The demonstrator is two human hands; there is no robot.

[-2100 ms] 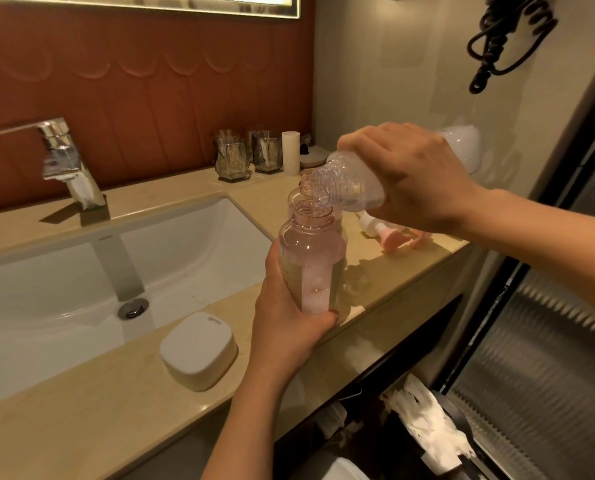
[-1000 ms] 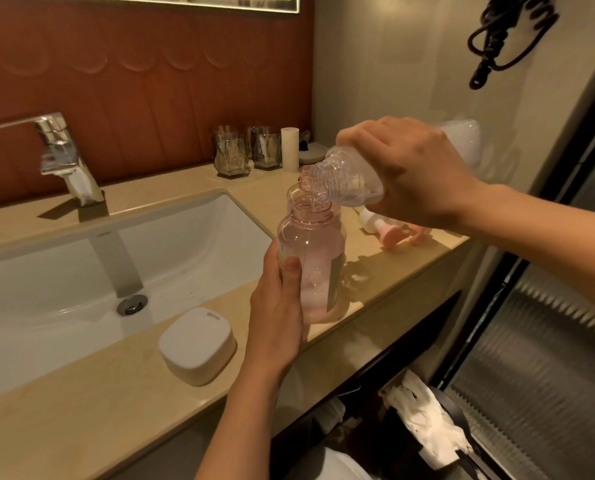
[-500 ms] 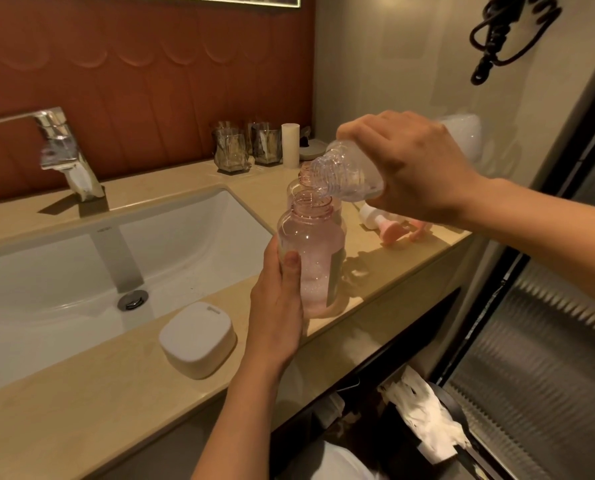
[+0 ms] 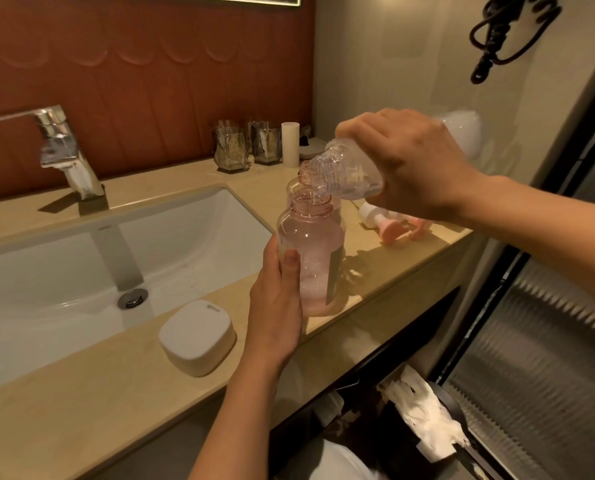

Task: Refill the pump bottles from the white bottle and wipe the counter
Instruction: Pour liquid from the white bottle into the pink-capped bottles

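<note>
Long tan counter (image 4: pixel 81 410) along a red wall, with a big white sink (image 4: pixel 46 271) set into it and a tiny mark on the sink's back rim, too small to read. Right hand (image 4: pixel 410 161) up high, fingers wrapped round the white bottle (image 4: pixel 351 174), tipped with its open mouth just over the neck of the pink bottle (image 4: pixel 318 258). Left hand (image 4: pixel 275 317) curled round that pink bottle, thumb up its side, keeping it upright near the counter's front edge, right of the sink. Pale label strip on the pink bottle, words too blurry to read. Second pink bottle (image 4: pixel 297 183) close behind. White soap box (image 4: pixel 197 336) near the front edge, between sink and left hand, with a small mark on its lid, too small to read. Wide bare strip of counter left of the box. Pink pump tops (image 4: pixel 389 226) lying below the right wrist, near the counter's right end.
</note>
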